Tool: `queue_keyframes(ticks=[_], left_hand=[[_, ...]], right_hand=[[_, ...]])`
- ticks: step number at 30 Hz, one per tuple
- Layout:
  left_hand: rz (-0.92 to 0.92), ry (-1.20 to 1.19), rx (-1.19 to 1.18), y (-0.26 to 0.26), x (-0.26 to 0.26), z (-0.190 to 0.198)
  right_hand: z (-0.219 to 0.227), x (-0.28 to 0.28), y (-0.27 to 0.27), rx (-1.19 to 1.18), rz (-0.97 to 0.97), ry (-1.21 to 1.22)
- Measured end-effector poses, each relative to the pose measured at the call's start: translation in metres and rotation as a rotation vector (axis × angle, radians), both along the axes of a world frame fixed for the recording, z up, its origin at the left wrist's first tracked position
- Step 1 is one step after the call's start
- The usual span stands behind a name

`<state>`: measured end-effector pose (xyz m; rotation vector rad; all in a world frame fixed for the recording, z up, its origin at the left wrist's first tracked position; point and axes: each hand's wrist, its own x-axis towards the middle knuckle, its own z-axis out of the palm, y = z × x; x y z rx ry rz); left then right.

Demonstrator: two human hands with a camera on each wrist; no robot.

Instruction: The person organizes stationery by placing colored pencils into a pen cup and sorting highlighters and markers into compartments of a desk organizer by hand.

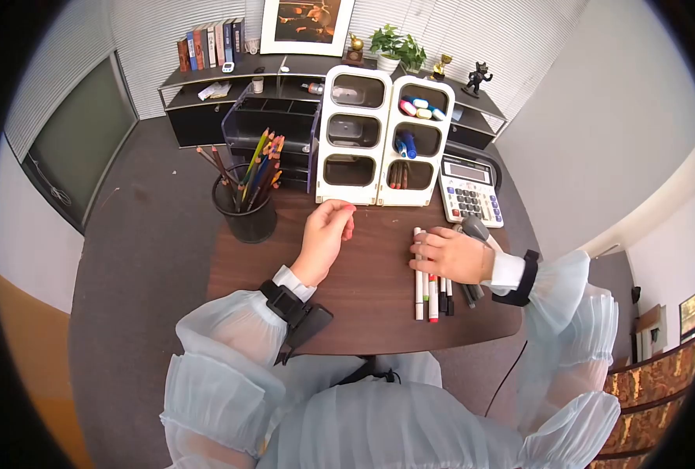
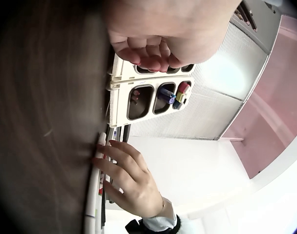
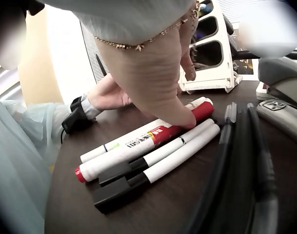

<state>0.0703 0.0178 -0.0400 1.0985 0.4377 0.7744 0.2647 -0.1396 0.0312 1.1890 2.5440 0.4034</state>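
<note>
My right hand (image 1: 458,258) lies over a row of markers, its fingers spread loosely and reaching to the leftmost white marker (image 1: 419,301). Seen from the right wrist, the thumb touches the thick red-and-white marker (image 3: 119,158), with two black-capped markers (image 3: 182,154) beside it. My left hand (image 1: 322,241) hovers near the front of the white organizer (image 1: 351,110), fingers loosely curled; nothing shows in them in the left wrist view. The organizer's right column holds highlighters (image 1: 422,112), blue markers (image 1: 408,145) and dark red pens (image 1: 398,176).
A mesh cup (image 1: 252,225) of colored pencils stands at the left edge. A calculator (image 1: 472,195) and a grey stapler (image 1: 475,228) are at the right, with dark pens (image 3: 221,161) beside the markers. Behind the organizer is a clear tray rack (image 1: 313,148).
</note>
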Motion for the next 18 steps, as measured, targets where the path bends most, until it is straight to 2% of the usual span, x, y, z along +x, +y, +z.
queue_keyframes(ticks=[3,7,9,10,13,18], left_hand=[[0.000,-0.020,-0.006,-0.001,-0.001,0.001],[0.005,-0.016,-0.009,-0.001,0.001,0.000],[0.022,-0.013,-0.007,0.000,-0.001,0.000],[0.020,-0.029,-0.022,0.001,-0.001,0.000],[0.032,-0.054,-0.042,0.003,0.001,-0.003],[0.051,-0.060,-0.038,0.002,0.001,-0.002]], right_hand=[[-0.007,-0.008,0.014,0.034,0.076,-0.020],[-0.020,-0.014,0.028,0.096,0.166,0.086],[-0.022,-0.020,0.031,-0.073,-0.016,0.109],[-0.015,-0.023,0.033,-0.096,-0.005,0.220],[-0.018,-0.026,0.036,-0.097,-0.024,0.191],[-0.024,-0.023,0.037,-0.112,-0.028,0.313]])
